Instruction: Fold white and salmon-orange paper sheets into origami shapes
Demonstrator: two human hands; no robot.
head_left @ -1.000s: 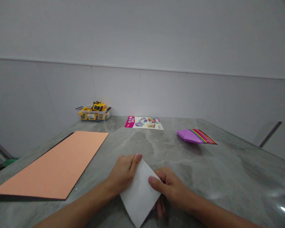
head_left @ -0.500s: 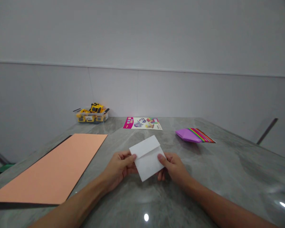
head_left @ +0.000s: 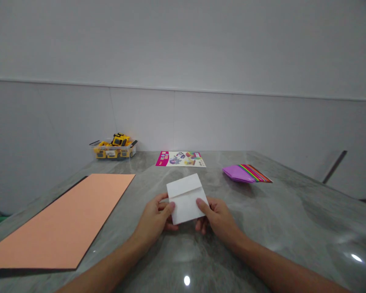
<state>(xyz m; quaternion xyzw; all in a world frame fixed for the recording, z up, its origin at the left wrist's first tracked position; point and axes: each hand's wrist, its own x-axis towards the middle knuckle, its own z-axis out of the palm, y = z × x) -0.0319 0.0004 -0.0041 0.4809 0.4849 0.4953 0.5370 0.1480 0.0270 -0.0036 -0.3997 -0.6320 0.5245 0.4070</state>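
At the middle of the grey marbled table, nearest the wearer, a folded white paper sits between both hands, slightly turned, with a folded band across its twelve o'clock side whose edge lifts a little; left hand pinches it at eight o'clock, thumb on top, fingers curled beneath; right hand grips it at four o'clock the same way; cannot tell whether paper touches tabletop; from the paper, large orange sheet lies at nine o'clock, dark strip along its far-left edge; clear plastic bin with yellow toy vehicles at ten, near the wall; printed card, pink at its nine o'clock end, at twelve; purple packet with rainbow-striped end at two.
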